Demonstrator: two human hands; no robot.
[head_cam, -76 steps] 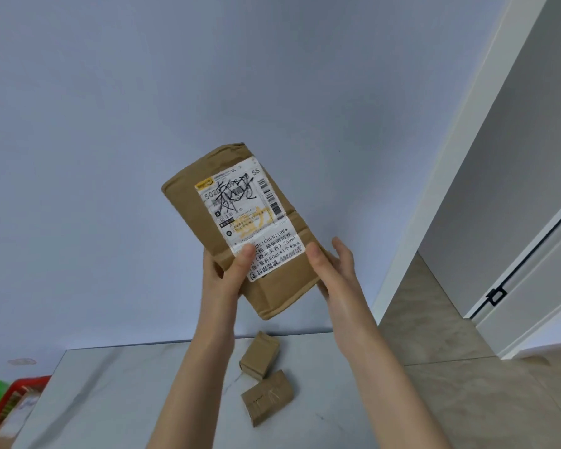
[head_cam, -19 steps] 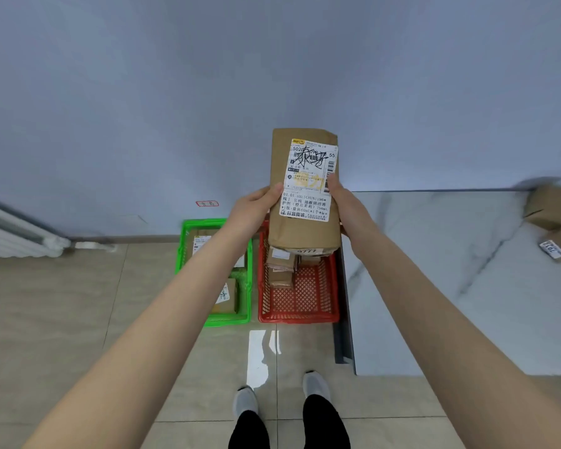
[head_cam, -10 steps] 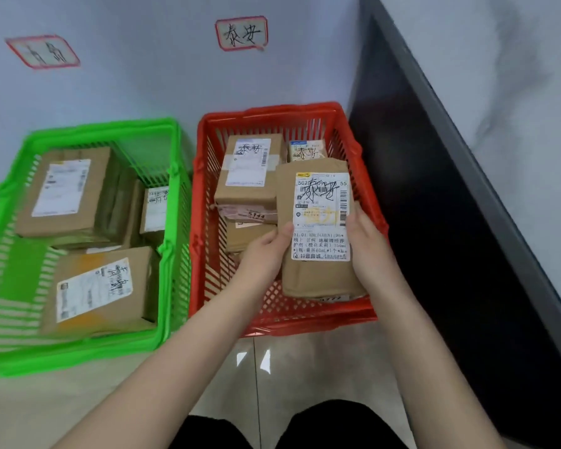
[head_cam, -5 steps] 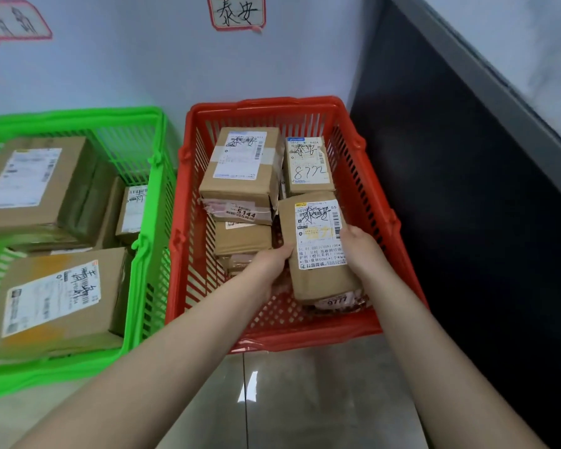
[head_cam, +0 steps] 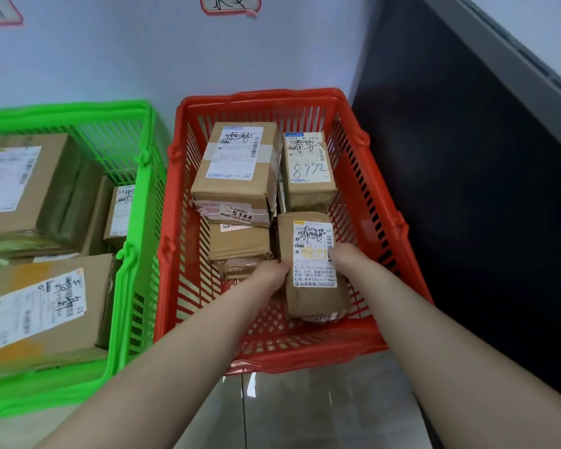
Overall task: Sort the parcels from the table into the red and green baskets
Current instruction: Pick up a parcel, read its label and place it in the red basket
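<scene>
A brown paper parcel (head_cam: 311,273) with a white label lies low in the red basket (head_cam: 382,222), at its near right, on top of another parcel. My left hand (head_cam: 271,270) grips its left edge and my right hand (head_cam: 345,257) grips its right edge. Several other brown parcels fill the red basket, among them a taped box (head_cam: 237,163) and a smaller one marked 8772 (head_cam: 306,170). The green basket (head_cam: 140,241) stands to the left and holds several cardboard boxes, one with a large label (head_cam: 42,306).
Both baskets stand on the tiled floor (head_cam: 305,409) against a pale wall (head_cam: 143,47) with two red-framed paper signs (head_cam: 230,3). The dark side of the table (head_cam: 483,189) rises right beside the red basket.
Both hands carried the parcel from the table over to the baskets and lowered it into the red basket; in the last half second it sank a little deeper onto the parcel below.
</scene>
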